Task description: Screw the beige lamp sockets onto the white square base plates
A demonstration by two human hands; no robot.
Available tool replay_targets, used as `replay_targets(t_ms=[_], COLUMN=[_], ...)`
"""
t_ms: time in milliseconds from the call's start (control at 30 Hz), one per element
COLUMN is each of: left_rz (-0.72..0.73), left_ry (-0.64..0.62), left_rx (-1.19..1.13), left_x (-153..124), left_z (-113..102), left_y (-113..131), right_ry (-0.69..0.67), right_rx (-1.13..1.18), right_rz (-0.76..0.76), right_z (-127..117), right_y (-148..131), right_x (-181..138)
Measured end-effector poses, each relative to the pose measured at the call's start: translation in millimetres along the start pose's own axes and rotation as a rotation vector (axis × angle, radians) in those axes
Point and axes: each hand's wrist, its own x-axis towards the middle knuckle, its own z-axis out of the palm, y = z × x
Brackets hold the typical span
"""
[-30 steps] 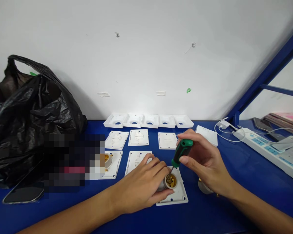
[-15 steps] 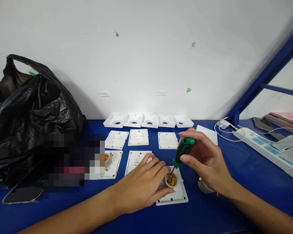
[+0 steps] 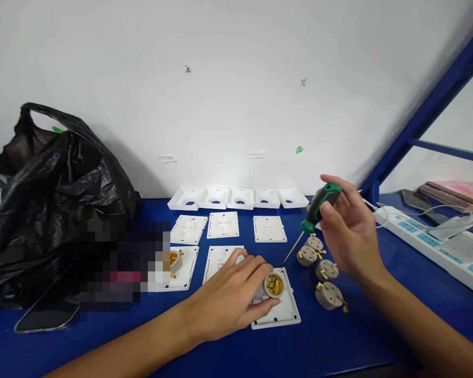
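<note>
My left hand (image 3: pixel 230 294) is closed around a white lamp socket with a brass inside (image 3: pixel 274 284), which stands on a white square plate (image 3: pixel 280 311) on the blue table. My right hand (image 3: pixel 349 226) grips a green-and-black screwdriver (image 3: pixel 313 215), raised to the right of the socket with its tip in the air, clear of the brass. Several grey round inserts with brass prongs (image 3: pixel 323 275) lie on the table just below that hand.
More white plates (image 3: pixel 223 224) and a back row of white covers with holes (image 3: pixel 240 198) lie behind. A black plastic bag (image 3: pixel 51 189) fills the left. A phone (image 3: pixel 47 315) lies front left. A white power strip (image 3: pixel 437 244) and cables sit right, beside a blue frame post (image 3: pixel 418 121).
My right hand lifted the screwdriver out of the socket and moved it up and to the right. That uncovered the grey inserts. My left hand stayed on the socket.
</note>
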Motion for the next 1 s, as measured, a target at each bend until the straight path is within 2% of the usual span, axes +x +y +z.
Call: replay_targets(t_ms=[233, 333, 500, 633, 700, 833, 1000], left_rz=[-0.079, -0.160, -0.281, -0.418, -0.503, -0.575, -0.554], left_ry=[0.158, 0.169, 0.248, 0.176, 0.148, 0.177, 0.085], left_rx=[-0.024, -0.144, -0.431, -0.819, -0.926, -0.907, -0.826], left_x=[4.4, 7.9, 19.3, 29.1, 34.9, 48.4, 60.4], left_z=[4.6, 5.7, 5.2, 5.2, 2.4, -5.9, -5.9], left_y=[-5.7, -4.2, -5.1, -13.4, -17.6, -24.2, -31.7], right_ry=[0.101, 0.167, 0.172, 0.159, 0.162, 0.198, 0.230], right_rx=[0.029, 0.075, 0.149, 0.150, 0.128, 0.168, 0.210], right_rz=[0.079, 0.124, 0.198, 0.188, 0.173, 0.178, 0.175], right_z=[-14.1, -18.9, -19.2, -18.5, -19.1, -21.4, -24.1], right_y=[20.8, 28.5, 34.8, 36.9, 38.4, 42.3, 45.5], right_x=[18.5, 17.7, 12.8, 12.7, 13.8, 16.5, 19.8])
